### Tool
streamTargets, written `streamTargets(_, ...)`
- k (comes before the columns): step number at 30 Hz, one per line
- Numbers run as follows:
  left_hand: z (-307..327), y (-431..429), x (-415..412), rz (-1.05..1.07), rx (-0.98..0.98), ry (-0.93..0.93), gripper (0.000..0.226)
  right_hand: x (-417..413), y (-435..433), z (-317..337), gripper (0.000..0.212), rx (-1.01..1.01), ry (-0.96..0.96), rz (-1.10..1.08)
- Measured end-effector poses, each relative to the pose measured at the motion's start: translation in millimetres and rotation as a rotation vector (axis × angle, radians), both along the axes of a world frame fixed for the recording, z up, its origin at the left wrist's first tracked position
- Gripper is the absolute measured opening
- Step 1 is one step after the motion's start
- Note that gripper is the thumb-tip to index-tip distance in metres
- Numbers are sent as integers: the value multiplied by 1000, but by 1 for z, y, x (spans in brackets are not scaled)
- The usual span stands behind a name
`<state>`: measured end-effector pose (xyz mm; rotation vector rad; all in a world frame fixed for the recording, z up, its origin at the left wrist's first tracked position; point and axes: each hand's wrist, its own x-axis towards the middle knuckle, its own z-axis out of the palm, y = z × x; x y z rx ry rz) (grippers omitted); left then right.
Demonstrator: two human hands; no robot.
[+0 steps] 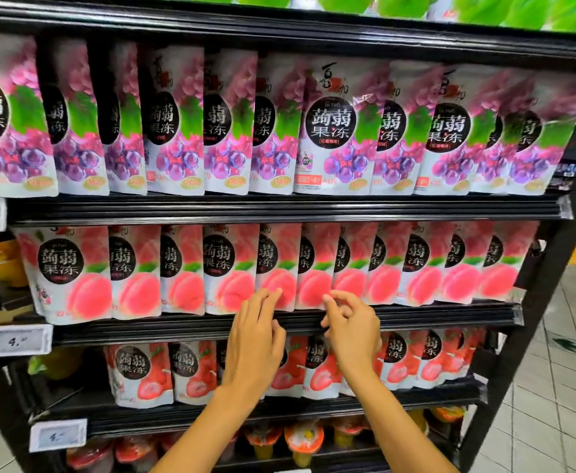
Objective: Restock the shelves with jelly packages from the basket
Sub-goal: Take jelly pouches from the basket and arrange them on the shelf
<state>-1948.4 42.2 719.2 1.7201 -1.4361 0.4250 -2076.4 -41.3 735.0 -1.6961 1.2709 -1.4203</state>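
Facing the shelf (279, 208): 3 rows stocked, basket out of view. Middle-row peach packs (225, 268) overlap unevenly. Left hand (255, 336) open, fingertips (276, 292) on pack bottoms; right hand (351, 326) loosely curled, empty. Square them upright, gently.

We've got both hands up at the row of glossy pink peach jelly pouches (184, 268) on the black metal shelf (450, 317). Our left hand (255, 339) touches one pouch's bottom edge with straight fingers, and our right hand (353, 331) sits just beside it, fingers loosely bent, holding nothing. Purple grape jelly pouches (334, 131) stand above, red fruit jelly pouches (140, 370) below.
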Motion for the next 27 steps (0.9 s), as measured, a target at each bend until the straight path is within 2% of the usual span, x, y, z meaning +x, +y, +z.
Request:
streamTargets(5,-8,3,-8,34,67,-70,53,-13,-3,-4,12,-12,-22,-6)
streamTargets(10,-16,2,-16,88,108,-122,50,-32,-14,-4,19,-29,-234,-138)
streamTargets(16,-19,-2,-17,150,59,-206,46,-44,-30,2,16,56,-91,-50)
streamTargets(20,-24,-3,-15,186,37,-270,38,-52,-34,0,13,60,-104,-84)
streamTargets(24,-26,-3,-15,183,35,-270,46,-58,-35,-2,7,20,-159,-63)
streamTargets(27,-27,-5,-15,191,19,-274,46,-68,-40,-3,24,19,-247,-196)
